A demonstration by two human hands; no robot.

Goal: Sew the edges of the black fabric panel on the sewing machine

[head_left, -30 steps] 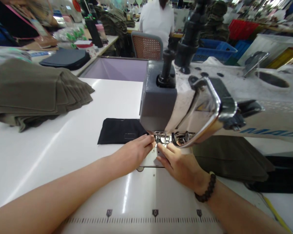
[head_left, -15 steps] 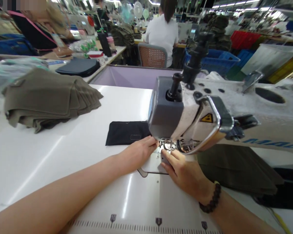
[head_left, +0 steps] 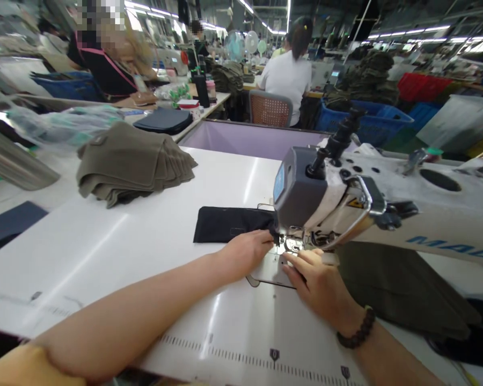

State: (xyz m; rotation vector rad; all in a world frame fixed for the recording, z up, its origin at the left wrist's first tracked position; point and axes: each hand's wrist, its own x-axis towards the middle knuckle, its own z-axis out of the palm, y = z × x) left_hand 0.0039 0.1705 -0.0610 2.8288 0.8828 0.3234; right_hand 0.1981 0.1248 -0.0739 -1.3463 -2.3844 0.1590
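Note:
A grey and white sewing machine [head_left: 346, 201] stands on the white table [head_left: 145, 241]. My left hand [head_left: 247, 251] reaches to the needle area under the machine head, fingers pinched together at the presser foot [head_left: 285, 242]. My right hand [head_left: 317, 281], with a dark bead bracelet on the wrist, rests on the metal needle plate [head_left: 269, 273], fingers curled close to the foot. What the fingertips pinch is too small to make out. A black fabric piece [head_left: 225, 224] lies flat just behind my left hand.
A stack of olive fabric pieces [head_left: 132, 163] lies at the left. Olive cloth [head_left: 402, 292] lies under the machine arm at the right. A ruler scale [head_left: 273, 360] marks the table's front edge. Other people sit at workstations behind, among blue and red crates.
The view has pulled back and tilted up, showing more of the room. Both hands stay at the presser foot, barely shifted.

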